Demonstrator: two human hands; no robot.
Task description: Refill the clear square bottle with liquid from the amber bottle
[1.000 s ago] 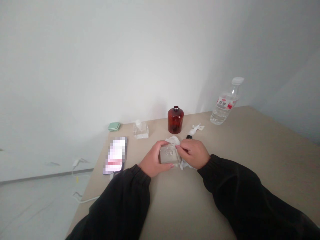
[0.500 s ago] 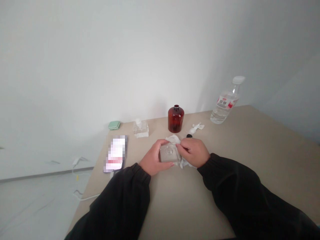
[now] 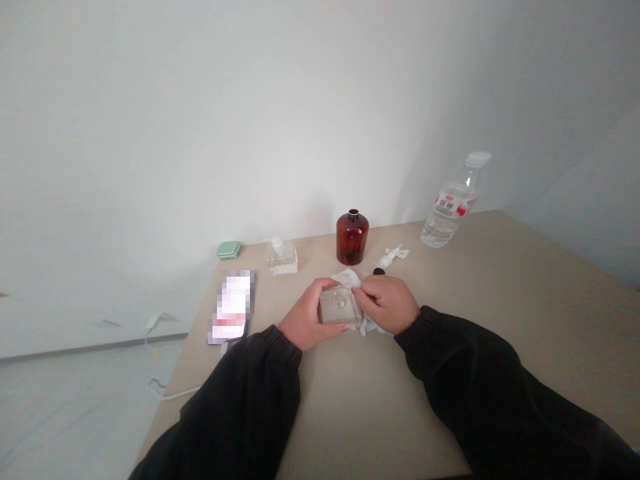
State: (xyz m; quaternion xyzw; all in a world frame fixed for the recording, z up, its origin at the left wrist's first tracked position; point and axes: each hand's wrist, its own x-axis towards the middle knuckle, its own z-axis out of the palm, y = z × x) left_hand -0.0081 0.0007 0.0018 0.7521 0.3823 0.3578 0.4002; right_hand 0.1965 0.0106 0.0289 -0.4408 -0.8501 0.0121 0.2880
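Note:
My left hand (image 3: 311,320) is wrapped round a clear, square glass bottle (image 3: 340,308), thumb along the near side and fingers at the far side. A round raised part shows on the face turned up to me. Against the bottle's right edge, my right hand (image 3: 387,301) is closed with thumb and forefinger pinched; what lies in the pinch is hidden. Crumpled white tissue (image 3: 347,277) shows behind the bottle and below my right hand. Just beyond the right knuckles is a small black cap (image 3: 379,272), partly covered.
Behind my hands stands an open amber bottle (image 3: 352,239), with a white pump top (image 3: 389,258) lying to its right. A clear water bottle (image 3: 449,210) is farther right. To the left are a clear pump bottle (image 3: 283,259), a green case (image 3: 229,250) and a phone (image 3: 231,307) with a cable.
Hardly anything differs. Both hands keep their hold, and the clear glass bottle has tilted very slightly at most.

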